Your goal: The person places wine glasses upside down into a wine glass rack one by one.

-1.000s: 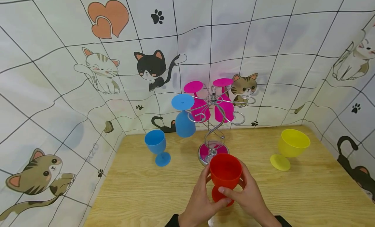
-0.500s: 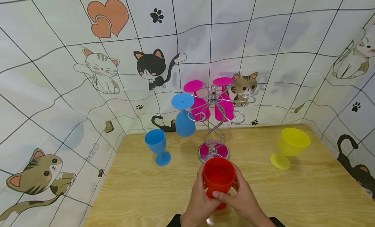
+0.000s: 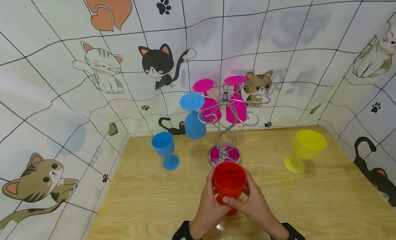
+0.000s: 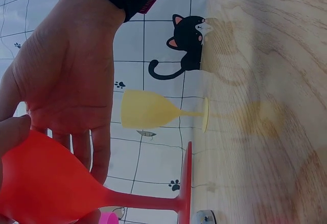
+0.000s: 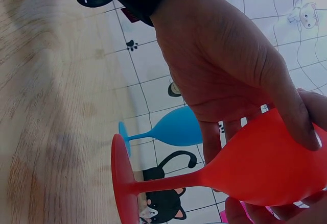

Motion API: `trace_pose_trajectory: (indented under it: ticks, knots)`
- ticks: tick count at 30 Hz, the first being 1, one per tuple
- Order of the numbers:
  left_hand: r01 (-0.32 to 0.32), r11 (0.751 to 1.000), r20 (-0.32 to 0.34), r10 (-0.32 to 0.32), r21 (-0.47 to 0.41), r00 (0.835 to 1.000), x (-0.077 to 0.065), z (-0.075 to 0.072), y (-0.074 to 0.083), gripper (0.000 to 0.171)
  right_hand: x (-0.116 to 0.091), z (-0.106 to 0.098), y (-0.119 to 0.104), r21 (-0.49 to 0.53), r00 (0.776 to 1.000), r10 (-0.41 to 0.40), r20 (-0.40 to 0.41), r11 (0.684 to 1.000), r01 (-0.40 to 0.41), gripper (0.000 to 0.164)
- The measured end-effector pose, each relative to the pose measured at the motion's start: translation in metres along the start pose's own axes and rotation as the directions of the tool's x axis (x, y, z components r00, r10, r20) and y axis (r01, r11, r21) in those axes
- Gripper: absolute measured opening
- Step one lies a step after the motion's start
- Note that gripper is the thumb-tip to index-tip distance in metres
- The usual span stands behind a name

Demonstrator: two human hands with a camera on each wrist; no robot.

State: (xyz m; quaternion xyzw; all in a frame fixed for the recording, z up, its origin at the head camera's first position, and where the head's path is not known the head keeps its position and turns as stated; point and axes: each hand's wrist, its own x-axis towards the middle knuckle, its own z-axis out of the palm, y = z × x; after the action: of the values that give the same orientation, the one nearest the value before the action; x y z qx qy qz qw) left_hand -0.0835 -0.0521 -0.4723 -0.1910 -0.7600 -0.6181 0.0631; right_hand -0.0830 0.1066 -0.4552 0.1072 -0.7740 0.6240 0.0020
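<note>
Both hands hold a red goblet (image 3: 229, 181) mouth up, in front of the metal rack. My left hand (image 3: 206, 206) grips it from the left and my right hand (image 3: 257, 207) from the right, thumbs toward me. Fingers wrap the bowl's far side, partly hidden in the head view. In the left wrist view the goblet's round foot (image 4: 186, 188) appears lifted a little off the tabletop. The right wrist view shows its bare stem (image 5: 171, 182) below the fingers.
A silver rack with a magenta base (image 3: 232, 154) bears an upside-down blue goblet (image 3: 195, 126) and two pink goblets (image 3: 211, 109), its right hooks bare. A blue goblet (image 3: 163, 144) stands left on the wooden table (image 3: 139, 205), a yellow goblet (image 3: 309, 145) right. Cat-printed walls (image 3: 297, 33) enclose the table.
Both hands have shifted the red goblet slightly left, still gripping it. The head view has tilted a little downward. The other goblets and the rack have not moved.
</note>
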Motion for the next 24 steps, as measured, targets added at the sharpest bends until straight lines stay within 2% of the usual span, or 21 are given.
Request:
trace_pose_trajectory:
  ticks: [7,12,17,20,24]
  knots:
    - [0.04,0.999,0.0,-0.04,-0.018,0.999,-0.002,-0.002,0.001,0.092,0.0,0.001,-0.001,-0.007,1.0,0.007,0.008,1.0,-0.007,0.088]
    - [0.051,0.998,-0.032,-0.05,0.024,0.998,0.0,-0.006,-0.001,0.091,0.001,-0.002,-0.004,-0.046,1.0,-0.019,0.015,0.999,0.02,0.096]
    - [0.021,0.993,-0.068,-0.013,0.115,0.998,0.004,-0.014,-0.002,0.091,0.003,-0.006,-0.009,-0.131,0.991,-0.134,-0.003,0.983,0.132,0.105]
    - [0.004,0.982,-0.068,0.009,0.187,0.998,0.007,-0.02,-0.001,0.094,0.005,-0.009,-0.014,-0.2,0.977,-0.212,-0.014,0.958,0.205,0.11]
    - [-0.025,0.967,-0.053,0.04,0.253,0.998,0.011,-0.027,0.001,0.097,0.007,-0.014,-0.021,-0.287,0.963,-0.27,-0.016,0.924,0.254,0.113]
